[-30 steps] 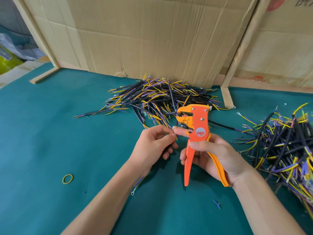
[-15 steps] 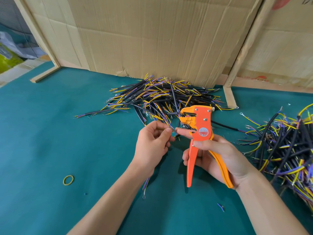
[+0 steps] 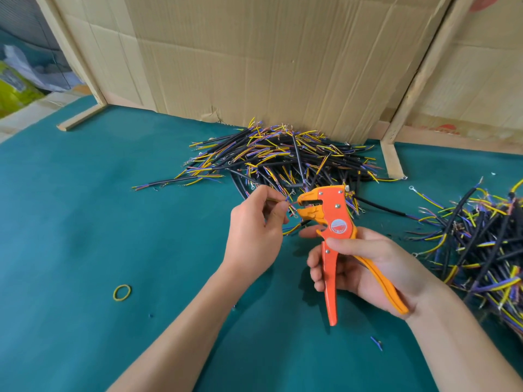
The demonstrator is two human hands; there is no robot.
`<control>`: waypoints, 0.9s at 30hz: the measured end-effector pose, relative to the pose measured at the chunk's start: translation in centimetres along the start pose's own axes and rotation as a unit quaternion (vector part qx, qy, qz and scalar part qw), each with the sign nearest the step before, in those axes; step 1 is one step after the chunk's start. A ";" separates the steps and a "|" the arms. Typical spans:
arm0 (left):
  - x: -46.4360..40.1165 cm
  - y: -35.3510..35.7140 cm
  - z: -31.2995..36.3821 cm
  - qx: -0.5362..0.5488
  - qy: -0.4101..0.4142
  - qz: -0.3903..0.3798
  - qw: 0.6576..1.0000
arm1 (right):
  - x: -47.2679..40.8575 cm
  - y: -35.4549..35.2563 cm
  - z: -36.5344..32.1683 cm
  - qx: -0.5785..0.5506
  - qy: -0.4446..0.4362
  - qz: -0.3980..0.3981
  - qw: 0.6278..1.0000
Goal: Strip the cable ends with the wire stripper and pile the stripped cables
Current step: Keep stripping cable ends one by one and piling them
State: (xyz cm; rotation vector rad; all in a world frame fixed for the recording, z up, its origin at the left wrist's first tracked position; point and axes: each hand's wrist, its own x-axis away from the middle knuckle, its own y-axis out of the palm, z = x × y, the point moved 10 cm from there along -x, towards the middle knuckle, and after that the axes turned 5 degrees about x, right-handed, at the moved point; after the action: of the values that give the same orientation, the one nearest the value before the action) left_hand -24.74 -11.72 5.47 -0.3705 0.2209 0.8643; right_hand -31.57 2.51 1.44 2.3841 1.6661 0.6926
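1. Two hands are seen above a teal table (image 3: 85, 222), with a cable end held between them.
2. An orange wire stripper (image 3: 331, 222) is gripped in the right hand (image 3: 368, 270); the fingers are wrapped around both handles, the head pointing up and to the left.
3. The stripper's jaws are seen partly apart, with a thin wire end lying at their mouth.
4. A cable (image 3: 288, 206) is pinched between thumb and fingertips of the left hand (image 3: 254, 230), its coloured wire ends reaching to the stripper's head; the rest of the cable is hidden behind the hand.
5. One large pile of cables (image 3: 283, 159), black with yellow and purple wire ends, is heaped on the table behind the hands, against a cardboard wall (image 3: 254, 66).
6. A second pile of cables (image 3: 481, 250) is spread at the right edge of the table, just beside the right forearm.
7. A yellow rubber band (image 3: 122, 292) is left flat on the table, well apart from the left forearm.
8. A small scrap of blue wire (image 3: 376, 343) is seen on the table, below the stripper's handles.
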 end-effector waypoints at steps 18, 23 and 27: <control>0.3 0.8 0.7 0.000 0.034 -0.041 0.999 | 0.1 0.3 0.0 0.008 -0.002 -0.017 1.000; 0.3 0.7 0.5 0.019 0.027 -0.035 0.999 | 0.0 0.2 0.0 0.002 -0.003 -0.002 1.000; 0.3 0.8 0.5 0.042 0.018 -0.040 0.998 | -0.1 0.1 0.1 0.001 -0.005 0.003 1.000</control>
State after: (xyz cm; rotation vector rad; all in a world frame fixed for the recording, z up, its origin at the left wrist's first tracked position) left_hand -25.22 -10.85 5.64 -0.3152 0.2732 0.7671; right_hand -31.45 2.41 1.42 2.3908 1.6578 0.6791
